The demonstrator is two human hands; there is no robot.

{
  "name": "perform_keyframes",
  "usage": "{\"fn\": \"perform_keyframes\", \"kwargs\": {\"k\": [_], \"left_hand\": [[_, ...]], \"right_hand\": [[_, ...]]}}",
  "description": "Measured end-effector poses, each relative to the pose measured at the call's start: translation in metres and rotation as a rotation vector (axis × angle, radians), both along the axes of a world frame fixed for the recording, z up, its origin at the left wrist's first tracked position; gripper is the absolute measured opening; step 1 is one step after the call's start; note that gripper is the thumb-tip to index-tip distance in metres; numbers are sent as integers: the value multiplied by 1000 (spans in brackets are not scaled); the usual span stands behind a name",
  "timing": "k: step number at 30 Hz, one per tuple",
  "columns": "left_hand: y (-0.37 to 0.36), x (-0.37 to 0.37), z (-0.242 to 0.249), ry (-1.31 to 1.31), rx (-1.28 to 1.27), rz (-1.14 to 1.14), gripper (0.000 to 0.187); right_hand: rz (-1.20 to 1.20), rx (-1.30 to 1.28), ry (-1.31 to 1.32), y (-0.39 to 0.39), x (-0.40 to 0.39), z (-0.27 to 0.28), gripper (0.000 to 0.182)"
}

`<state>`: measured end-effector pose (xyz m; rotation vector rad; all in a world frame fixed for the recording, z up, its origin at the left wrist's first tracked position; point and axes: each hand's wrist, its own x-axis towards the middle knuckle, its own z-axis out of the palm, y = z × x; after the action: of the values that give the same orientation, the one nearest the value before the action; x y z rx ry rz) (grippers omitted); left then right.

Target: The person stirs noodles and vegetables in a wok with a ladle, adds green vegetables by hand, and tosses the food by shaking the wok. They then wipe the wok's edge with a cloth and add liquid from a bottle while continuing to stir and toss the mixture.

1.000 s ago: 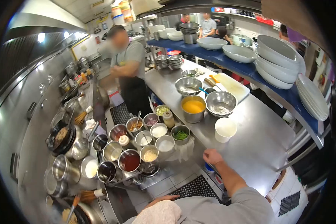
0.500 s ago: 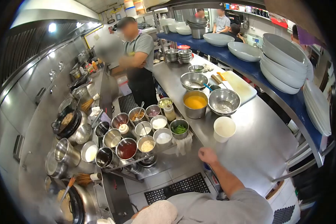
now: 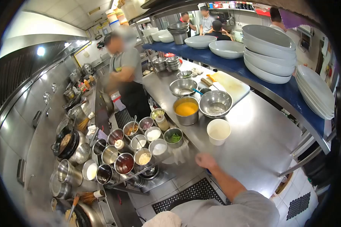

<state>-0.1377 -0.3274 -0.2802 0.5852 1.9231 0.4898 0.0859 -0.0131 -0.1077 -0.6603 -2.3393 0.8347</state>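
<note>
In the head view, the right hand [image 3: 206, 160] is at the edge of the steel counter [image 3: 254, 151], its fingers bent inward; whether they clamp anything cannot be told. The left hand is out of view, so its fingers cannot be told either. The white tub [image 3: 219, 132] stands upright on the counter, near the right hand and apart from it. Just beyond it are a pot of orange liquid [image 3: 186, 110] and a metal bowl [image 3: 216, 104].

Right arm [image 3: 229, 182]: bent, reaching forward | right hand [image 3: 205, 160]: fingers seem loosely curled
</note>
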Motion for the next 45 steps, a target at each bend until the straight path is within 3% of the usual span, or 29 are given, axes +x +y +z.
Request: {"fn": "perform_keyframes", "kwargs": {"k": [18, 25, 28, 34, 37, 38, 39, 41, 42, 45], "left_hand": [[-52, 7, -15, -52, -79, 41, 28], [-59, -13, -21, -88, -107, -14, 27], [-54, -27, -24, -100, -122, -57, 26], [-61, -56, -28, -100, -107, -131, 25], [-59, -63, -29, -107, -84, -164, 25], [-58, -66, -30, -108, -79, -171, 25], [-58, -68, -31, -109, -80, -184, 25], [-58, -74, -31, -110, -75, -205, 24], [-58, -78, -32, -108, -80, -213, 24], [-55, -88, -35, -113, -100, -239, 24]], "right_hand": [[29, 11, 39, 5, -8, -20, 14], [-65, -104, -65, -3, -9, -8, 13], [-81, 56, -201, -9, -6, 9, 22], [-238, -26, -427, -35, -20, 1, 26], [-205, -161, -443, -58, -12, -106, 21], [-136, -77, -673, -76, 1, -150, 25], [34, -469, -1102, -96, 5, -134, 28], [233, -749, -1453, -132, 61, -242, 45], [224, -848, -1493, -162, 89, -259, 45], [-105, -1119, -1234, -231, 153, -236, 46]]}}
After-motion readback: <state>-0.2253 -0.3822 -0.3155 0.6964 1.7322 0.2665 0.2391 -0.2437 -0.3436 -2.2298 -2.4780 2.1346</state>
